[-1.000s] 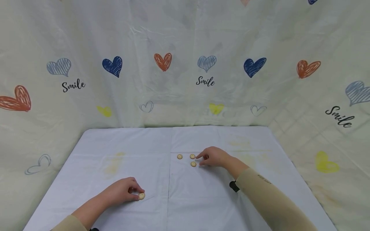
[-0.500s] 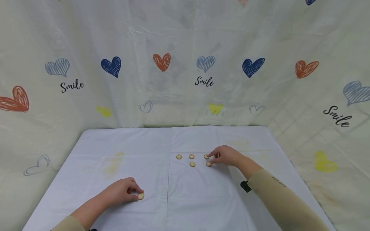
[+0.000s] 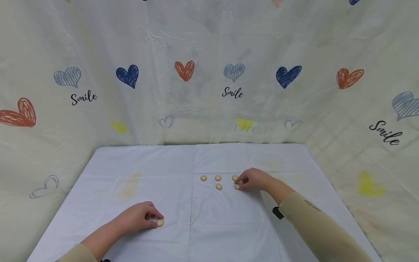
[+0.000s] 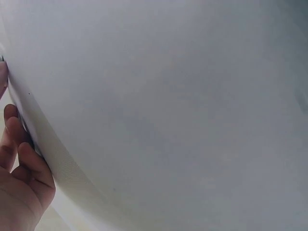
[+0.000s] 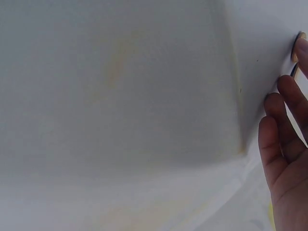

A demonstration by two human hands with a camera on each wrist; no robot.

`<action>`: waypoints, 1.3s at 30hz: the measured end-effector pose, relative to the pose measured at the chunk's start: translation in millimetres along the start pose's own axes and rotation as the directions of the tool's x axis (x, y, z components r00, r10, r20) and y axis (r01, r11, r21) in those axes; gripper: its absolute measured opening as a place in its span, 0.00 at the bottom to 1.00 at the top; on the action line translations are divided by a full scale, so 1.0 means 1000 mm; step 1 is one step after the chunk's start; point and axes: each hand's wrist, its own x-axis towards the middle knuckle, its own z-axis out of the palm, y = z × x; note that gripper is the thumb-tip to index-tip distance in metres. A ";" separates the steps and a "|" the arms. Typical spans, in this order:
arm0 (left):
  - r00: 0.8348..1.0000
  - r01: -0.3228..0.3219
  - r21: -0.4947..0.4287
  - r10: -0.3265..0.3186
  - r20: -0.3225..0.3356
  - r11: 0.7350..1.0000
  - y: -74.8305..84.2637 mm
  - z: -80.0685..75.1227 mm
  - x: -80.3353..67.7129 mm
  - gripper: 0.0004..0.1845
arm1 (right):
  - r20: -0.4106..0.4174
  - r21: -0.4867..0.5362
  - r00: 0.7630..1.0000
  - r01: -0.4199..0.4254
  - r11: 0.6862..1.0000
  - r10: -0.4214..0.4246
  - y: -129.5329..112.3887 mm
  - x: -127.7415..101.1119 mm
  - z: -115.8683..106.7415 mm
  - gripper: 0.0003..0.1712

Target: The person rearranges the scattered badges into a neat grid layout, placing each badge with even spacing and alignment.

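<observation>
In the head view, my left hand pinches a round wooden button lying on the white cloth at the near left. My right hand has its thumb and index finger at another wooden button, the near one of a pair. The far button of that pair sits just beyond the index fingertip. In the right wrist view, the thumb touches a button at the right edge. The left wrist view shows the curled left hand; its button is not clearly seen there.
Left of the right hand, three more buttons lie on the cloth: one at far left, one in the middle and one below it. The white tablecloth ends at a curtain printed with hearts.
My right hand has moved right from the middle buttons to the pair at right, which has come into view there. Its index finger then drew toward the near button. The left hand has stayed put.
</observation>
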 end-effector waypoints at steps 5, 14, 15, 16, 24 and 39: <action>1.000 -0.003 0.002 0.003 -0.014 1.000 0.003 -0.001 -0.002 0.10 | -0.003 -0.020 1.000 0.006 1.000 -0.007 -0.001 0.001 0.000 0.13; 0.999 -0.036 0.016 0.036 -0.007 0.999 0.005 -0.001 -0.002 0.14 | 0.009 -0.062 1.000 0.015 0.998 -0.014 0.000 0.004 0.003 0.13; 0.999 -0.038 0.021 0.038 -0.002 0.999 0.006 -0.001 -0.001 0.14 | 0.009 -0.068 1.000 0.014 0.998 -0.013 0.000 0.004 0.003 0.13; 0.999 -0.040 0.030 0.040 0.001 0.999 0.005 -0.001 -0.001 0.14 | 0.011 -0.071 1.000 0.008 0.997 -0.007 0.000 0.005 0.003 0.13; 0.997 -0.072 0.084 0.071 0.010 0.994 0.007 -0.003 0.000 0.12 | 0.014 -0.093 1.000 0.018 0.996 -0.017 0.000 0.006 0.003 0.13; 0.982 -0.175 0.211 0.187 -0.038 0.962 0.006 0.001 0.001 0.08 | 0.012 -0.071 1.000 0.003 0.997 -0.002 0.001 0.007 0.004 0.13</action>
